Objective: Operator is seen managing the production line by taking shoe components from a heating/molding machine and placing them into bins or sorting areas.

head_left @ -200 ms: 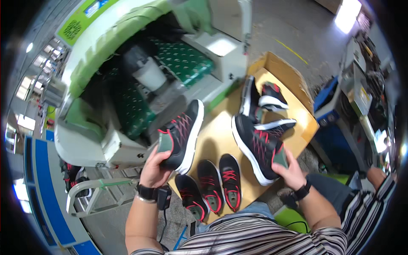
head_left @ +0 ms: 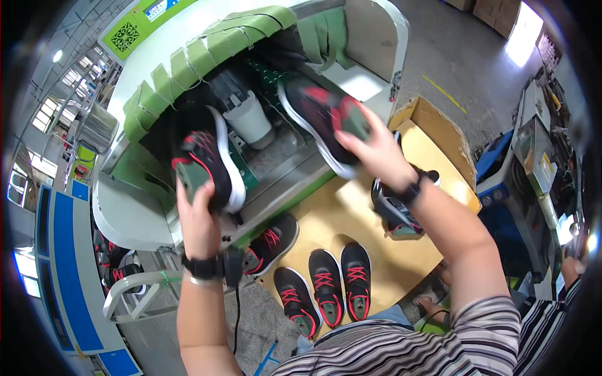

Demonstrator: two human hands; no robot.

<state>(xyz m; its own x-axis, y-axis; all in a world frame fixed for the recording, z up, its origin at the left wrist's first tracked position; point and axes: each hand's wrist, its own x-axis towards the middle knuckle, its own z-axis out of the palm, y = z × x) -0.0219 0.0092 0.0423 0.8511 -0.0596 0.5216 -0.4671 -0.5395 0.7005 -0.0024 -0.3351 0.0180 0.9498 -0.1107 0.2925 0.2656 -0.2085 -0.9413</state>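
My left hand [head_left: 199, 216] is closed on the heel of a black sports shoe [head_left: 207, 150] with red laces and a white sole. It holds the shoe toe-forward at the left part of a machine's opening. In my right hand [head_left: 381, 150] is a similar shoe [head_left: 316, 119], blurred by motion, gripped by its heel at the opening's right part. Inside the machine, a white cylindrical part [head_left: 249, 122] stands between the two shoes. Below my hands, three shoes stand in a row on a tan board [head_left: 392, 269], and another shoe [head_left: 276, 243] lies at its left edge.
The white machine [head_left: 392, 47] has a green strip curtain [head_left: 213, 53] over its opening. More shoes [head_left: 401, 216] lie partly behind my right forearm. A cardboard edge [head_left: 448, 135] borders the board. A metal rail [head_left: 119, 294] stands left; another person's striped sleeve [head_left: 552, 323] is at lower right.
Both hands have moved forward with their shoes, from over the board into the machine's opening. The view has shifted slightly. The shoe at the board's left edge now shows.
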